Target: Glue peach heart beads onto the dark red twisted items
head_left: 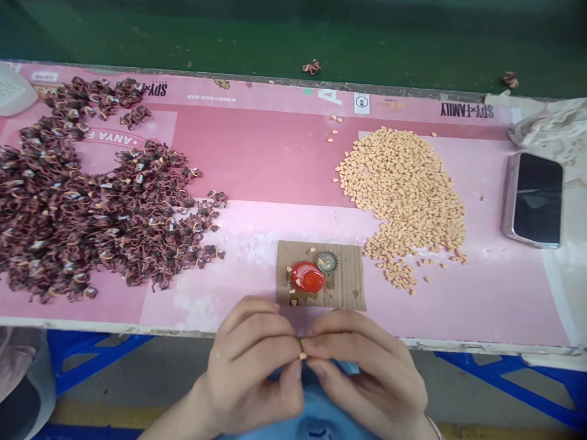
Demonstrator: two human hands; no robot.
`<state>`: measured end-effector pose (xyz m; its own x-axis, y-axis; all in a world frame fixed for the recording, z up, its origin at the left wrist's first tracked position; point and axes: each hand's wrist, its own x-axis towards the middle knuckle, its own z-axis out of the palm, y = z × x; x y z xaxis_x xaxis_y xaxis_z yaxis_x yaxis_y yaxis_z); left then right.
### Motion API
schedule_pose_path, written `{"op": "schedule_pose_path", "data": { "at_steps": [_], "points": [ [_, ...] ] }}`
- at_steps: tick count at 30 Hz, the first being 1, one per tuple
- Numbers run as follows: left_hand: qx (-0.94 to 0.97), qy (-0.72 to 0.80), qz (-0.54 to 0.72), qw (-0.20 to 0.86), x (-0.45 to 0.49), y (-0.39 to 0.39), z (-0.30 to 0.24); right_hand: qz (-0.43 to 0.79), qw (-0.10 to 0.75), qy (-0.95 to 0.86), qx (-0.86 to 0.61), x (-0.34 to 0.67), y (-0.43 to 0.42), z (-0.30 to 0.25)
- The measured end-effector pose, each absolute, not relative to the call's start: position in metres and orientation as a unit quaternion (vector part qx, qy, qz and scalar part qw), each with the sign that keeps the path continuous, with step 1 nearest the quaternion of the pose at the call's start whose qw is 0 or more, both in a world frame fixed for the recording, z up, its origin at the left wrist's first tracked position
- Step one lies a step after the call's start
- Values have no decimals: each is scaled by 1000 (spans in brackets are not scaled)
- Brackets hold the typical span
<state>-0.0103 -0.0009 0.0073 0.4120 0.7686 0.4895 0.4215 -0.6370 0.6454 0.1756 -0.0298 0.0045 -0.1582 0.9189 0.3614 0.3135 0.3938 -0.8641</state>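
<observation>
My left hand (254,370) and my right hand (362,373) meet just below the table's front edge, fingers pinched together. Between the fingertips sits one small orange piece (302,355); which hand actually grips it I cannot tell for sure, both touch it. Just beyond, on a brown cardboard square (348,281), lie a red glossy blob (307,277) and a dark bottle cap (327,262). A pile of small orange pieces (406,189) lies to the right. A big heap of dark maroon pieces (87,195) covers the left.
A pink printed sheet (257,153) covers the table. A phone (534,198) lies at the right edge beside crumpled grey plastic (550,125). A white object (13,88) sits at far left. Blue frame bars (92,351) run below the table; the green floor (275,36) lies beyond.
</observation>
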Motion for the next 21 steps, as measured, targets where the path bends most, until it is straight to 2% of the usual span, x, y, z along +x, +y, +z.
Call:
{"op": "schedule_pose_path", "data": {
  "at_steps": [5,10,21],
  "points": [
    [822,383,378,188,-9,-2,9,229,418,-747,-464,180,-27,10],
    [829,381,366,185,-7,0,8,203,397,-768,-459,181,-25,11],
    [824,384,324,261,-10,4,7,239,423,-726,-487,177,-17,6]
  ]
}}
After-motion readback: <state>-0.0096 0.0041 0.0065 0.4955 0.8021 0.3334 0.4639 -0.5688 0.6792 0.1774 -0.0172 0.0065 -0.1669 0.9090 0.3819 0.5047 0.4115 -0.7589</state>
